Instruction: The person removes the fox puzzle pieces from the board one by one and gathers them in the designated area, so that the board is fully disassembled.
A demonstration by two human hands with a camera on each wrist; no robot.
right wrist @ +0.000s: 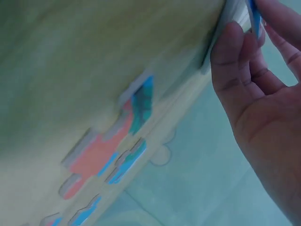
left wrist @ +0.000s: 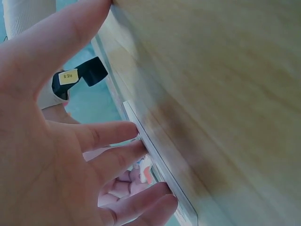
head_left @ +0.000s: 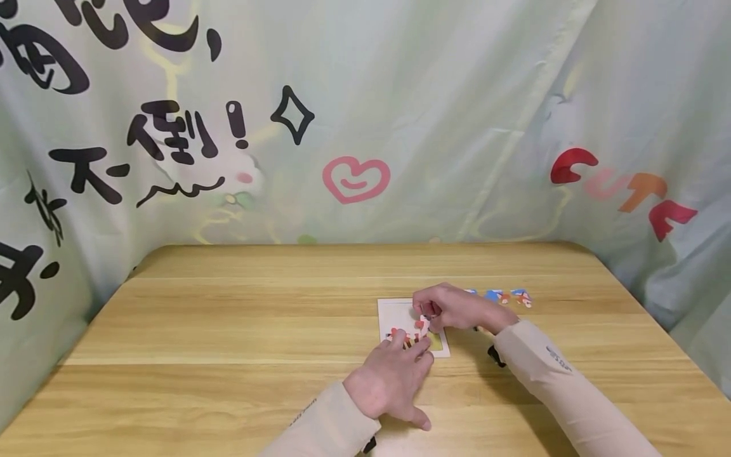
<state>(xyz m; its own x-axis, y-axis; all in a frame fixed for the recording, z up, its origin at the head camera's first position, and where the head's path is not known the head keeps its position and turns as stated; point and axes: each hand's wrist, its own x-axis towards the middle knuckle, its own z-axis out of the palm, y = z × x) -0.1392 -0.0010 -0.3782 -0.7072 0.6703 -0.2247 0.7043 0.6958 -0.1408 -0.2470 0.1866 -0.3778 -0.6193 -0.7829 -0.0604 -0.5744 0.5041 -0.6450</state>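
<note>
A white puzzle board lies on the wooden table, partly covered by both hands, with some red and brown picture pieces in its lower part. My left hand spreads over its near edge. The fingertips of that hand rest at the board's rim, while the thumb stretches off to the side. Over the board's right half, my right hand pinches a jigsaw piece with blue on its face between thumb and fingers. Fingers hide much of that piece in the head view.
Several loose jigsaw pieces lie in a row right of the board, partly behind the right hand. One larger loose piece is mainly orange. A printed curtain hangs behind and beside the table.
</note>
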